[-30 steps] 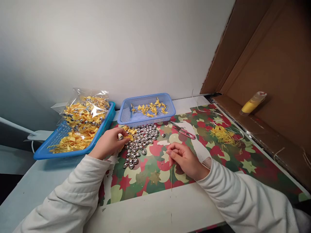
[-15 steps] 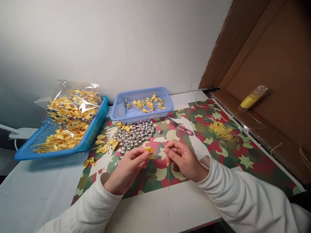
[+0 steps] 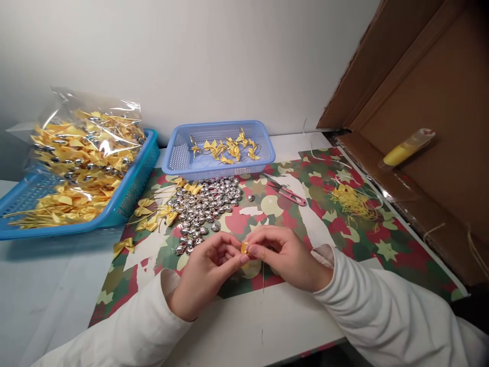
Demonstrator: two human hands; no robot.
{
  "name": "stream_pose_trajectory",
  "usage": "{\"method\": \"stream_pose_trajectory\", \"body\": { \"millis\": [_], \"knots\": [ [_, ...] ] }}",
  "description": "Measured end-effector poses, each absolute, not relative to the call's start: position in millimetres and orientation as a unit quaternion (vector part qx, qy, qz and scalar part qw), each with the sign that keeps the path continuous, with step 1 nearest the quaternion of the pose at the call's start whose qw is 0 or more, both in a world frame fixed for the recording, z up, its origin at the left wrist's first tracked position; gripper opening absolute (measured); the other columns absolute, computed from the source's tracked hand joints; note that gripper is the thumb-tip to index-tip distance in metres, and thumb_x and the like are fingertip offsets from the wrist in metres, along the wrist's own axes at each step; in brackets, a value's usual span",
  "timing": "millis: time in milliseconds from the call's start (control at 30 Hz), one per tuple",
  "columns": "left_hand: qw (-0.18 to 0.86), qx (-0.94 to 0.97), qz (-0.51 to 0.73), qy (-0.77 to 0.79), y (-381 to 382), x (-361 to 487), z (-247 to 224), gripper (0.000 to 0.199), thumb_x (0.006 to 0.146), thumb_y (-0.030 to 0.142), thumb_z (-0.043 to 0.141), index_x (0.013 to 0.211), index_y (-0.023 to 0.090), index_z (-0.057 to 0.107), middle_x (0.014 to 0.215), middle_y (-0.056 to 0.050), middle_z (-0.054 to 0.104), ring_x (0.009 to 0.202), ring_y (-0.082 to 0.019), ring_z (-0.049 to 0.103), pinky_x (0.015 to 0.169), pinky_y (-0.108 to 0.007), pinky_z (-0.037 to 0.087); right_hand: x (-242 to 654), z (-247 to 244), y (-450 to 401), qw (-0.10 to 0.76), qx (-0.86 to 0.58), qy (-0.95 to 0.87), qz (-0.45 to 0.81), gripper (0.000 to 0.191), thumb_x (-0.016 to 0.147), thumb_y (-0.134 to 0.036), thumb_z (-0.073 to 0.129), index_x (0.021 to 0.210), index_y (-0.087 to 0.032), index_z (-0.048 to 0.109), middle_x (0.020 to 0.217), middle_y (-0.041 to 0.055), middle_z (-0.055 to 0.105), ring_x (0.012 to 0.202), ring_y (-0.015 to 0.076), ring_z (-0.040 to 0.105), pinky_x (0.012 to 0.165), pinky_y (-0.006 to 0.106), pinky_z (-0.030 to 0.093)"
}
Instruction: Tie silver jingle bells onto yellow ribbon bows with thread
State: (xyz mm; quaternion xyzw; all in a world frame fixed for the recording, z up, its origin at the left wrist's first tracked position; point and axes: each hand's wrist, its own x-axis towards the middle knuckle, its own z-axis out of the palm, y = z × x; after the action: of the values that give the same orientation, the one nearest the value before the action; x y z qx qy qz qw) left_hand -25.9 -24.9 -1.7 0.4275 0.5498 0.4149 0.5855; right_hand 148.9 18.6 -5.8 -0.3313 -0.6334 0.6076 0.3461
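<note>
My left hand (image 3: 212, 272) and my right hand (image 3: 288, 255) meet over the patterned sheet. Between their fingertips is a small yellow ribbon bow (image 3: 244, 247), mostly covered by the fingers. The left thumb and fingers pinch it. My right hand is closed at the bow too, and a thin cord (image 3: 263, 278) hangs down below its fingers. Just beyond the left hand lies a heap of silver bells (image 3: 206, 209), small and shiny. Several loose yellow bows (image 3: 147, 223) lie to the left of that heap.
Behind the bells stands a light-blue basket (image 3: 217, 172) with several bows. A bright blue basket (image 3: 118, 216) at the left bears a clear bag (image 3: 87, 145) of bows and bells. Pink thread snips (image 3: 290, 196), a tangle of yellow thread (image 3: 351, 201) and a yellow thread spool (image 3: 407, 149) are on the right.
My hands, apart before, have come together at the bow. The right hand has moved left with the cord to the bow in my left hand. The camera view has shifted slightly.
</note>
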Motion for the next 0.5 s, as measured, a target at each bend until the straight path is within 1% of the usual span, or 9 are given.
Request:
{"method": "stream_pose_trajectory", "body": {
  "millis": [67, 133, 233, 367, 433, 500],
  "knots": [
    [0.582, 0.439, 0.415, 0.544, -25.9, -25.6, -1.9, 0.031, 0.067, 0.033, 0.080, 0.087, 0.019, 0.062, 0.068, 0.000, 0.063, 0.059, -0.012, 0.055, 0.053, -0.022, 0.046, 147.8, -5.7, 18.2, 0.349, -0.350, -0.614, 0.616, 0.020, 0.085, -0.035, 0.065, 0.077, -0.018, 0.071, 0.079, 0.0046, 0.069, 0.074, 0.0157, 0.064, 0.068, 0.029, 0.054],
    [0.577, 0.446, 0.410, 0.548, -26.5, -25.6, -1.7, 0.031, 0.066, 0.032, 0.081, 0.088, 0.018, 0.064, 0.070, 0.000, 0.062, 0.060, -0.012, 0.055, 0.054, -0.023, 0.047, 147.0, -4.9, 18.0, 0.364, -0.368, -0.585, 0.624, 0.024, 0.083, -0.040, 0.066, 0.076, -0.018, 0.072, 0.076, 0.0039, 0.069, 0.071, 0.0153, 0.064, 0.066, 0.028, 0.055],
    [0.595, 0.424, 0.399, 0.554, -26.3, -25.6, -0.1, 0.027, 0.066, 0.037, 0.080, 0.078, 0.017, 0.066, 0.066, -0.001, 0.061, 0.058, -0.013, 0.054, 0.052, -0.024, 0.046, 146.2, -3.5, 17.6, 0.390, -0.379, -0.558, 0.627, 0.026, 0.080, -0.043, 0.069, 0.074, -0.018, 0.073, 0.076, 0.0040, 0.070, 0.070, 0.0155, 0.065, 0.064, 0.028, 0.058],
    [0.611, 0.400, 0.403, 0.551, -24.8, -25.1, 1.9, 0.030, 0.066, 0.043, 0.079, 0.063, 0.017, 0.064, 0.060, -0.001, 0.060, 0.052, -0.012, 0.050, 0.046, -0.023, 0.041, 145.9, -2.5, 17.1, 0.415, -0.376, -0.558, 0.612, 0.022, 0.079, -0.039, 0.070, 0.072, -0.018, 0.073, 0.079, 0.0056, 0.072, 0.072, 0.0164, 0.067, 0.064, 0.028, 0.058],
    [0.604, 0.405, 0.419, 0.544, -23.7, -24.6, 2.3, 0.031, 0.067, 0.043, 0.078, 0.058, 0.017, 0.064, 0.056, -0.001, 0.058, 0.051, -0.011, 0.049, 0.046, -0.023, 0.040, 145.7, -2.5, 16.9, 0.420, -0.385, -0.552, 0.609, 0.020, 0.079, -0.037, 0.070, 0.073, -0.018, 0.073, 0.075, 0.0048, 0.071, 0.071, 0.0166, 0.067, 0.065, 0.028, 0.059],
    [0.596, 0.415, 0.436, 0.532, -22.8, -24.3, 2.6, 0.029, 0.069, 0.041, 0.078, 0.057, 0.017, 0.065, 0.057, -0.001, 0.057, 0.053, -0.011, 0.049, 0.049, -0.023, 0.041, 145.6, -2.8, 16.8, 0.419, -0.396, -0.538, 0.615, 0.020, 0.080, -0.037, 0.070, 0.074, -0.018, 0.071, 0.070, 0.0034, 0.069, 0.067, 0.0156, 0.066, 0.063, 0.028, 0.058]
  ]
}}
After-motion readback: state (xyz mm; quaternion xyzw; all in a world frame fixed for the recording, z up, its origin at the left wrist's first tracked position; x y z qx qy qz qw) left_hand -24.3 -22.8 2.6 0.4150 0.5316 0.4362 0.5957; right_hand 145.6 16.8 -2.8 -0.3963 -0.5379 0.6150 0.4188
